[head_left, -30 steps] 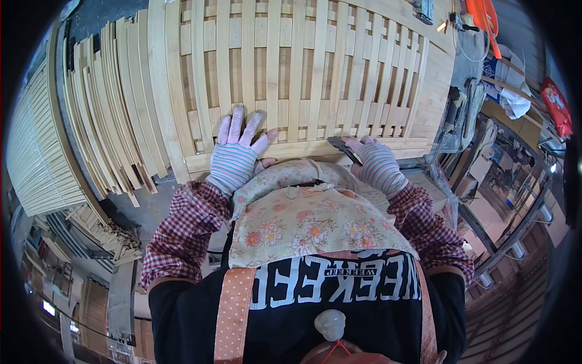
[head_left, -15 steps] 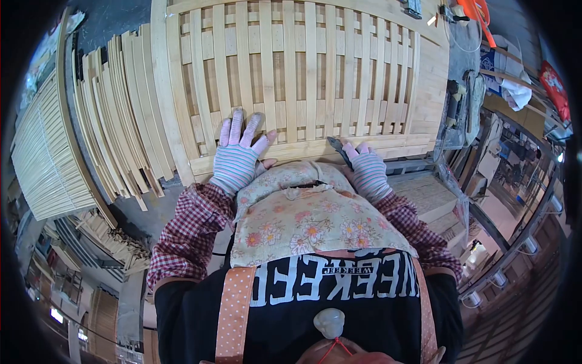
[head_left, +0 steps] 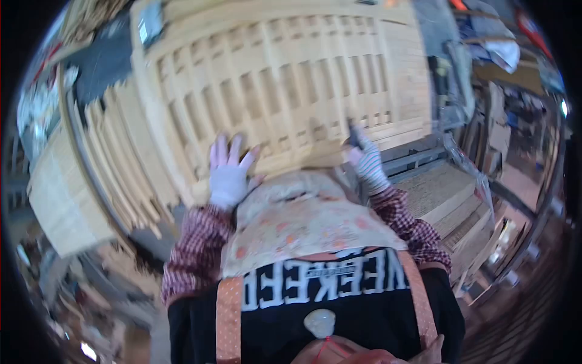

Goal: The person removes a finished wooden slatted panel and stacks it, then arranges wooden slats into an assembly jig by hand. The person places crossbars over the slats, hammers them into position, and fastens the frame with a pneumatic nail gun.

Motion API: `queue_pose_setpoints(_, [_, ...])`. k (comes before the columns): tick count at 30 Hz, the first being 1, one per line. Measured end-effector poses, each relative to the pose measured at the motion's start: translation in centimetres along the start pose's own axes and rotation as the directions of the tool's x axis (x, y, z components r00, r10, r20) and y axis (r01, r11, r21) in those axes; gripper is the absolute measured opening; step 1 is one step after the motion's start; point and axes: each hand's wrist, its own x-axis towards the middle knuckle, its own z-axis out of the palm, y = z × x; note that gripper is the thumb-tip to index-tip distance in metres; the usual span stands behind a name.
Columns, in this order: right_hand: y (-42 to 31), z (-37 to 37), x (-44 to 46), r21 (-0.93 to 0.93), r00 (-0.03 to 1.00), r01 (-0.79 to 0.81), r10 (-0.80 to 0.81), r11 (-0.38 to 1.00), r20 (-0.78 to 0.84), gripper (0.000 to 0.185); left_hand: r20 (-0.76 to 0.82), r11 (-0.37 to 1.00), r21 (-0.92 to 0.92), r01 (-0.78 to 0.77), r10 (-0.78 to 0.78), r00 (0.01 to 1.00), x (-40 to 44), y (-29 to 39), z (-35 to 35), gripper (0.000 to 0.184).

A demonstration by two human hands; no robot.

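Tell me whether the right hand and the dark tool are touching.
Touching. The head view, though blurred, shows the right hand gripping the dark tool.

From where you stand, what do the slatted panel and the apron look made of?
The slatted panel looks like wood or bamboo, from its pale yellow strips; blur leaves its finish open. The apron looks like matte cloth, from its soft folds and floral print.

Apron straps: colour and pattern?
Peachy orange straps with small pale dots; best seen in the head view, the only one.
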Motion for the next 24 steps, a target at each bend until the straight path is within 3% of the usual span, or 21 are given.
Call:
queue_pose_setpoints(1, [0.2,-1.5,0.8,-0.013,0.998,0.061,-0.061,0.998,-0.014,0.061,0.037,0.999,0.020,0.031,-0.032,0.999,0.5,0.4,0.0,0.064])
queue_pose_setpoints(3, [2.7,-4.2,1.0,-0.044,0.987,-0.119,0.123,0.992,0.107,0.063,0.059,0.999,0.040,0.037,-0.039,0.997,0.7,1.4,-0.5,0.062])
queue_pose_setpoints(7, [2.9,-13.0,4.6,-0.087,0.998,0.039,-0.042,0.995,-0.038,0.062,0.024,0.994,0.106,0.041,-0.044,0.999,0.5,2.2,-0.6,0.059])
queue_pose_setpoints(9, [3.7,-20.1,9.2,-0.156,0.925,0.190,-0.230,0.969,-0.301,0.061,0.058,0.990,0.119,0.081,-0.088,0.994,0.2,2.4,-1.2,0.053])
queue_pose_setpoints(11, [5.5,-28.8,14.2,-0.194,0.918,-0.020,-0.058,0.981,-0.392,0.060,0.018,0.985,0.132,0.112,-0.115,0.993,0.6,3.4,-1.5,0.048])
queue_pose_setpoints(12, [4.3,-31.4,16.4,-0.228,0.922,-0.032,-0.060,0.973,-0.383,0.055,0.009,0.972,0.157,0.176,-0.180,0.984,1.0,4.3,-1.5,0.046])
queue_pose_setpoints(13, [2.9,-34.1,18.3,-0.449,0.863,-0.259,-0.004,0.855,-0.505,0.051,0.009,0.951,0.186,0.247,-0.253,0.968,1.1,5.4,-1.7,0.043])
queue_pose_setpoints(16, [4.1,-42.1,26.7,-0.633,0.885,-0.049,-0.260,0.772,-0.386,0.045,-0.063,0.871,0.175,0.459,-0.456,0.888,1.7,7.9,-0.4,0.041])
queue_pose_setpoints(17, [-0.9,-41.4,27.7,-0.747,0.913,-0.187,-0.168,0.638,-0.373,0.043,-0.053,0.840,0.190,0.509,-0.508,0.859,1.5,9.2,-0.5,0.041])
queue_pose_setpoints(18, [-5.9,-39.7,28.0,-0.888,0.887,-0.215,-0.300,0.407,-0.352,0.043,-0.057,0.818,0.197,0.540,-0.540,0.840,1.6,10.6,-0.4,0.042])
queue_pose_setpoints(20, [-6.4,-42.6,34.5,-0.838,0.852,-0.433,-0.154,0.331,-0.501,0.047,-0.091,0.776,0.210,0.595,-0.590,0.802,2.2,12.9,-0.1,0.043])
queue_pose_setpoints(21, [-5.9,-43.7,37.7,-0.857,0.874,-0.389,-0.160,0.338,-0.459,0.047,-0.110,0.759,0.217,0.614,-0.606,0.788,2.3,13.8,0.0,0.044])
queue_pose_setpoints(22, [-5.1,-44.8,40.9,-0.868,0.852,-0.284,-0.309,0.407,-0.423,0.047,-0.088,0.722,0.221,0.656,-0.655,0.750,2.0,14.5,0.2,0.046])
queue_pose_setpoints(24, [-3.9,-45.9,46.3,-0.861,0.720,-0.061,-0.575,0.505,-0.388,0.046,-0.080,0.664,0.232,0.711,-0.716,0.694,1.6,15.8,0.6,0.048])
